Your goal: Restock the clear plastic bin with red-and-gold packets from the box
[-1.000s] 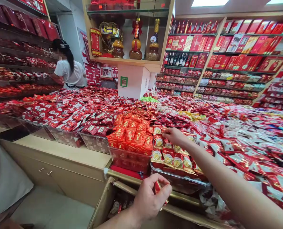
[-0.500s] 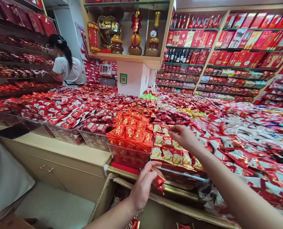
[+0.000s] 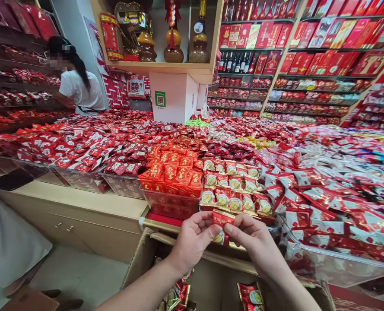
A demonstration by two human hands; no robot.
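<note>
Your left hand and right hand each pinch a top corner of one red candy packet, held over an open cardboard box, in front of rows of matching packets. Heaps of red sweets cover the display above a beige counter. Shelves of red boxes line the walls, and a person in white stands far left.

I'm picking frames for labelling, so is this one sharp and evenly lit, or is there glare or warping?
Head view: bright, even light, no hard shadows; the packet held by left hand and right hand is sharp, its print legible. Head view, right side: glossy wrappers carry small highlights, and the wall shelves lean and bow, a wide-angle distortion.
</note>
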